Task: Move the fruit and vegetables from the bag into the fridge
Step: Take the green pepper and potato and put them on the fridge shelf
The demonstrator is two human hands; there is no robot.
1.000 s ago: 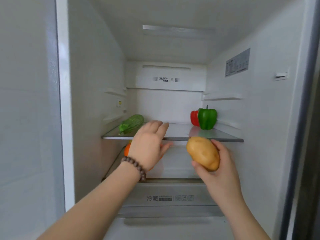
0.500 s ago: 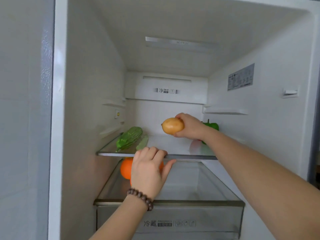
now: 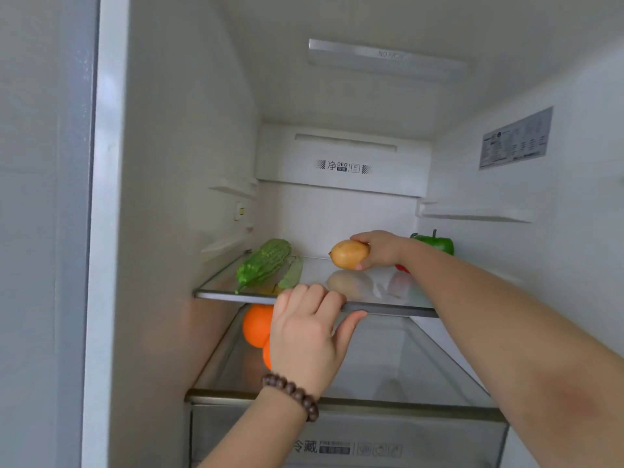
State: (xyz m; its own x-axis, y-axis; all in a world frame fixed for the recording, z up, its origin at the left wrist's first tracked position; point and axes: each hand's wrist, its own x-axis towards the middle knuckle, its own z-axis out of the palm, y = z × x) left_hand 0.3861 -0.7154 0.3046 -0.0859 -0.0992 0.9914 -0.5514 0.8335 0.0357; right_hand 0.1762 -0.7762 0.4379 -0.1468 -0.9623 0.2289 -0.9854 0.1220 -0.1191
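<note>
My right hand (image 3: 380, 248) reaches deep into the open fridge and grips a yellow-brown potato (image 3: 349, 254), held just above the glass shelf (image 3: 388, 307) near its middle back. My left hand (image 3: 309, 336) grips the front edge of that shelf, fingers curled over it and thumb under it. A bumpy green bitter gourd (image 3: 265, 263) lies at the shelf's left. A green bell pepper (image 3: 435, 243) stands at the back right, with a bit of a red pepper (image 3: 402, 267) showing under my right wrist. Two oranges (image 3: 258, 324) sit on the level below, partly behind my left hand.
A clear crisper drawer (image 3: 347, 437) with a printed label closes off the bottom front. White fridge walls stand close on both sides, with empty shelf rails (image 3: 472, 214) higher up. The bag is out of view.
My right hand has carried the potato from in front of the fridge to the back of the glass shelf and lowered it slightly. My left hand has closed onto the shelf's front edge.
</note>
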